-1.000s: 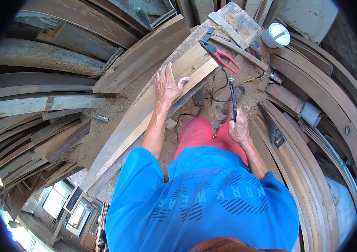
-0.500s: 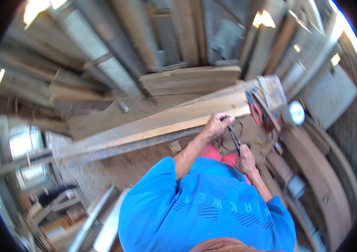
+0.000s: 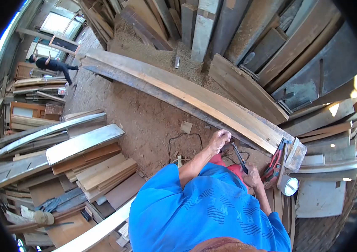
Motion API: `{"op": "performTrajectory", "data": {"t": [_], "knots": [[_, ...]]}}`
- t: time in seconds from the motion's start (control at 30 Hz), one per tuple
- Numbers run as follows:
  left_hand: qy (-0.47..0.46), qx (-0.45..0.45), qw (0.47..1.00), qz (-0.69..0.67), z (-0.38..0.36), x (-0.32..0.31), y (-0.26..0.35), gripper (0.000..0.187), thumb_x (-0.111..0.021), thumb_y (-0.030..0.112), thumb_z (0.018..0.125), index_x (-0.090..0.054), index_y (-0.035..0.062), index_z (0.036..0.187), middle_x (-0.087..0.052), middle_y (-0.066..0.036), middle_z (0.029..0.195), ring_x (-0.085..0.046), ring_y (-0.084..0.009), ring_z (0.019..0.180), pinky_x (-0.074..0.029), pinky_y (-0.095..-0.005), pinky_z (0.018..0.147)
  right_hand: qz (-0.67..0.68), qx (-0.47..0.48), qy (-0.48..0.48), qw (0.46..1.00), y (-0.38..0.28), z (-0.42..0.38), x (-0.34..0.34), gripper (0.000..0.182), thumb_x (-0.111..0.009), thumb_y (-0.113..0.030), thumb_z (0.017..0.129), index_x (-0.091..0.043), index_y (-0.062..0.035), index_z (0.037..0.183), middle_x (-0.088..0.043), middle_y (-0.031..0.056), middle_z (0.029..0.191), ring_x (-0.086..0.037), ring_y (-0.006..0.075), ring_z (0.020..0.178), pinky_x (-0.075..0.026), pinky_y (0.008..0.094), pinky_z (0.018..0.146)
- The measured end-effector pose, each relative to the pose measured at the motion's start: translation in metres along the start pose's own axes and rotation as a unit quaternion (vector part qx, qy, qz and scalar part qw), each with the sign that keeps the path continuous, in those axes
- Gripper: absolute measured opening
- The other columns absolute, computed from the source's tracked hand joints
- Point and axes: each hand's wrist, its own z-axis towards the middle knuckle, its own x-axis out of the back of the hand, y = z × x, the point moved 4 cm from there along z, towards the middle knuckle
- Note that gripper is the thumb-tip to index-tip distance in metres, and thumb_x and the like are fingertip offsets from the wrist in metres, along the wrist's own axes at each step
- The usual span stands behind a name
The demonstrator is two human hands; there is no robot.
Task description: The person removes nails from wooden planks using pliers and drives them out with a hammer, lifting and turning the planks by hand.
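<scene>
My right hand (image 3: 252,176) is wrapped around the lower end of a slim dark hand tool (image 3: 240,156). That tool slants up and left toward my left hand (image 3: 219,141), its exact kind too small to tell. The fingers of my left hand are curled together close to the tool's upper end; what they pinch, if anything, is hidden. Just beyond both hands runs a long wooden board (image 3: 212,107) on a narrow bench. At the bench's right end lies a red-and-black tool with long handles (image 3: 275,161).
A round white lamp-like object (image 3: 290,185) sits right of my right hand. Stacked planks (image 3: 103,174) fill the left side, with more boards (image 3: 245,86) leaning beyond the bench. A black cord (image 3: 182,135) lies on the dirt floor. Far left, a person (image 3: 52,65) in dark clothes stands.
My view has swung left, bringing the left-hand plank stacks and the far person more into sight. Both hands keep about the same pose, the right one still holding the dark tool.
</scene>
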Motion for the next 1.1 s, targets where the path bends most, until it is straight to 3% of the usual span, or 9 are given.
{"op": "performTrajectory", "data": {"t": [0.07,0.27,0.4,0.43,0.5,0.6,0.73,0.83,1.1], "knots": [[0.036,0.003,0.997,-0.073,-0.005,0.019,0.000,0.017,-0.072,0.025,0.099,-0.067,0.0090,0.104,-0.068,-0.001,0.087,-0.065,-0.0110,0.080,-0.055,-0.0280,0.073,0.032,-0.007,0.018,0.999,0.003,0.008,0.011,0.018,-0.056,0.004,0.070,-0.059,0.0008,0.088,-0.060,0.0216,0.086,-0.060,0.0413,0.084,-0.049,0.0500,0.078],[-0.012,-0.015,0.999,-0.034,-0.018,0.013,0.040,0.019,-0.068,0.022,0.102,-0.066,0.0043,0.109,-0.069,-0.004,0.093,-0.069,-0.0132,0.082,-0.059,-0.0289,0.075,-0.120,-0.044,0.203,0.971,0.047,0.073,0.064,0.016,-0.055,0.006,0.075,-0.059,0.0029,0.090,-0.060,0.0257,0.101,-0.058,0.0444,0.101,-0.047,0.0517,0.091],[-0.044,-0.031,0.998,0.018,-0.017,-0.013,0.036,0.018,-0.064,0.015,0.102,-0.063,-0.0004,0.111,-0.068,-0.006,0.094,-0.070,-0.0142,0.082,-0.061,-0.0300,0.074,-0.249,-0.151,0.243,0.925,0.084,0.113,0.080,0.040,-0.060,-0.008,0.083,-0.062,0.0051,0.121,-0.054,0.0289,0.135,-0.054,0.0475,0.120,-0.045,0.0542,0.103],[-0.049,-0.047,0.997,0.045,-0.021,-0.021,0.040,0.017,-0.063,0.014,0.102,-0.063,-0.0007,0.111,-0.068,-0.006,0.093,-0.070,-0.0139,0.082,-0.061,-0.0300,0.073,-0.259,-0.177,0.221,0.924,0.082,0.115,0.081,0.038,-0.063,-0.014,0.088,-0.061,0.0054,0.121,-0.053,0.0286,0.137,-0.053,0.0485,0.121,-0.045,0.0554,0.102],[-0.074,-0.065,0.994,0.043,-0.022,-0.027,0.035,0.015,-0.064,0.011,0.102,-0.063,-0.0004,0.112,-0.068,-0.005,0.091,-0.069,-0.0133,0.082,-0.059,-0.0293,0.072,-0.259,-0.111,0.292,0.914,0.127,0.121,0.061,0.038,-0.066,-0.021,0.092,-0.061,0.0029,0.121,-0.052,0.0254,0.138,-0.053,0.0475,0.120,-0.045,0.0585,0.099],[-0.080,-0.048,0.994,0.054,-0.026,-0.028,0.038,0.009,-0.065,0.010,0.099,-0.061,0.0037,0.104,-0.066,-0.003,0.089,-0.066,-0.0120,0.078,-0.056,-0.0274,0.070,-0.269,-0.190,0.260,0.908,0.101,0.115,0.062,0.032,-0.066,-0.024,0.095,-0.061,-0.0042,0.119,-0.045,0.0202,0.146,-0.051,0.0449,0.125,-0.044,0.0601,0.099],[-0.094,-0.044,0.987,0.120,-0.023,-0.012,0.041,0.007,-0.063,0.011,0.098,-0.062,0.0052,0.101,-0.063,-0.001,0.088,-0.062,-0.0100,0.080,-0.052,-0.0268,0.072,-0.290,-0.246,0.222,0.898,0.102,0.121,0.064,0.033,-0.065,-0.027,0.096,-0.057,-0.0051,0.119,-0.041,0.0175,0.150,-0.048,0.0437,0.129,-0.045,0.0594,0.099],[-0.079,-0.122,0.960,0.240,-0.020,-0.003,0.054,0.011,-0.063,0.015,0.100,-0.062,0.0037,0.103,-0.064,-0.002,0.096,-0.058,-0.0095,0.083,-0.051,-0.0270,0.075,-0.288,-0.264,0.200,0.899,0.099,0.123,0.066,0.034,-0.064,-0.029,0.097,-0.057,-0.0050,0.120,-0.039,0.0171,0.152,-0.047,0.0432,0.130,-0.045,0.0580,0.101],[-0.082,-0.056,0.990,0.096,0.006,0.014,0.068,0.013,-0.065,0.011,0.100,-0.062,0.0023,0.108,-0.064,-0.003,0.090,-0.063,-0.0114,0.082,-0.055,-0.0285,0.076,-0.306,-0.293,0.156,0.892,0.096,0.127,0.067,0.041,-0.064,-0.031,0.098,-0.055,-0.0065,0.130,-0.038,0.0152,0.154,-0.046,0.0405,0.132,-0.046,0.0534,0.103]]}}
